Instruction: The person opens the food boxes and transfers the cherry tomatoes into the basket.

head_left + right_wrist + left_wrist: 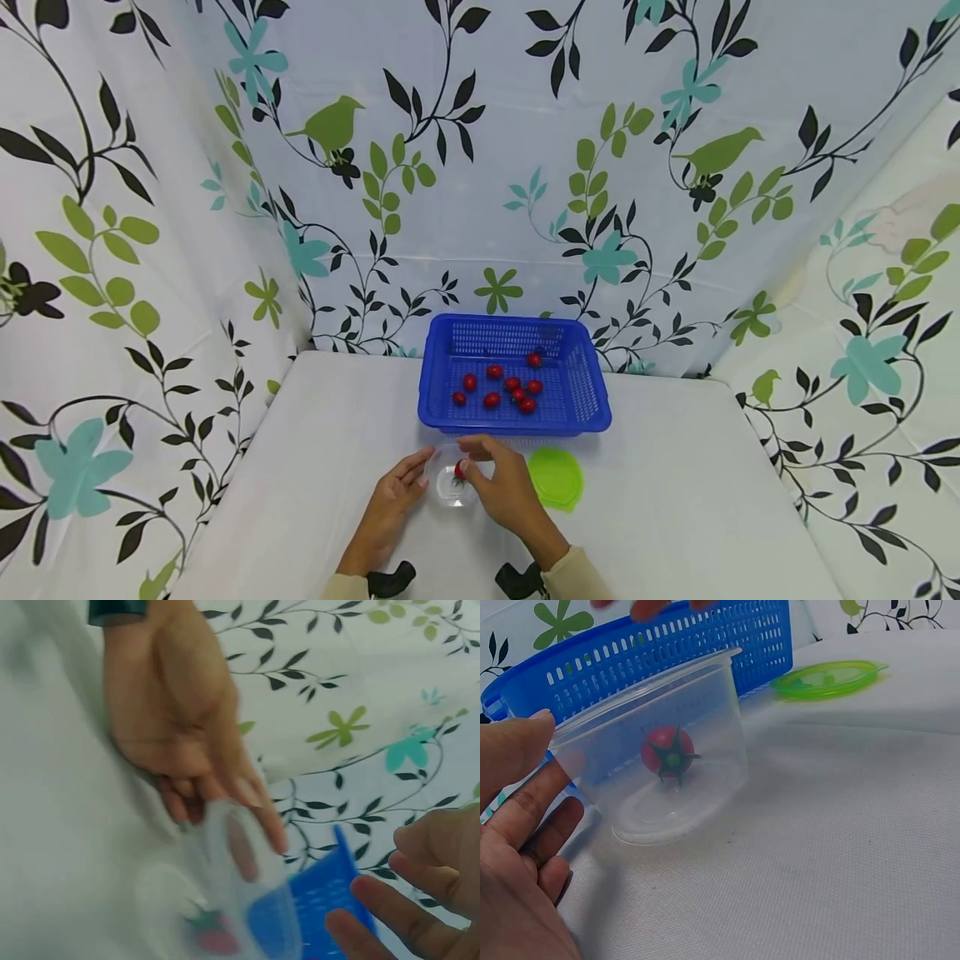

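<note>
A small clear plastic container is at the front middle of the table, tilted in the left wrist view. My left hand holds it by its side, thumb at the rim and fingers behind the wall. Inside the container is one red cherry tomato with a green star-shaped stem top. My right hand hovers over the container's opening. In the right wrist view its fingers are spread apart with nothing between them.
A blue perforated basket holding several cherry tomatoes stands behind the container. A bright green lid lies flat on the white table, right of my right hand. Patterned curtains enclose the table's back and sides.
</note>
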Demonstrator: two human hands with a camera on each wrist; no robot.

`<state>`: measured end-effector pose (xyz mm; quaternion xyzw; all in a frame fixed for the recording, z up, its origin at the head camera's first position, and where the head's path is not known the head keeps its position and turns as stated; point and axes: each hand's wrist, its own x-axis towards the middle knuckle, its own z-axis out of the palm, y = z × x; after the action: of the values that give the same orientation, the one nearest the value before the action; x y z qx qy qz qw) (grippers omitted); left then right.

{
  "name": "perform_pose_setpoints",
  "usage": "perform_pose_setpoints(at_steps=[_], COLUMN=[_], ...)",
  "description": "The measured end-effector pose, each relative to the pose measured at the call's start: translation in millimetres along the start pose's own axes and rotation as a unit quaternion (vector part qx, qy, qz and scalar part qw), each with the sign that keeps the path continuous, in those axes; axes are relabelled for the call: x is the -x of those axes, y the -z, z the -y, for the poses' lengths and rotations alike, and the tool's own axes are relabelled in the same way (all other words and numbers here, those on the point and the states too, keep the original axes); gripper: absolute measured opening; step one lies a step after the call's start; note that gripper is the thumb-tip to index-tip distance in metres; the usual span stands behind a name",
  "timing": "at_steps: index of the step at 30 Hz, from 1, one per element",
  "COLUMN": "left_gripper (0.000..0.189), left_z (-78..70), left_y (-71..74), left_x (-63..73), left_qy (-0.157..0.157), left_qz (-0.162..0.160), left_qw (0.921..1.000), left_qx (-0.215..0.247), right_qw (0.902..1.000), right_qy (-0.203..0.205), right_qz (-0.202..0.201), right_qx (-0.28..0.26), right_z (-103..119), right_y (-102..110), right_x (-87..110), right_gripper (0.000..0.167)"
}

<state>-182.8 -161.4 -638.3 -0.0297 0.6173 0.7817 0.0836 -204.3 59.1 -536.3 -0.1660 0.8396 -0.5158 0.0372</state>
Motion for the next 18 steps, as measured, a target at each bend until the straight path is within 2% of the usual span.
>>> perform_pose_setpoints(at_steps=[4,9,14,18], left_gripper=[0.049,0.050,0.051,0.051], left_z=[0.9,0.2,1.1,2.3], left_y=[0.8,1.5,2.5,2.4], left_x=[-1.2,-0.8,-1.8,-2.5], left_qy=[0.000,-0.005,-0.004,-0.005], left_qz=[0.005,0.005,0.008,0.006], left_qw=[1.0000,1.0000,1.0000,1.0000], left_qx=[-0.002,0.003,0.001,0.003], right_qw=[0.9999,0.9976,0.9869,0.9796], right_qy=[-0.008,0.003,0.009,0.015], right_qz=[0.004,-0.001,-0.001,-0.006], right_qx=[0.009,0.069,0.161,0.200], right_z=[-11.6,-13.2,-10.0,-7.9], right_y=[-17.3,-30.5,-40.8,-47.2], right_x=[1.6,1.1,0.1,-0.4], right_gripper=[0.032,0.035,0.038,0.036])
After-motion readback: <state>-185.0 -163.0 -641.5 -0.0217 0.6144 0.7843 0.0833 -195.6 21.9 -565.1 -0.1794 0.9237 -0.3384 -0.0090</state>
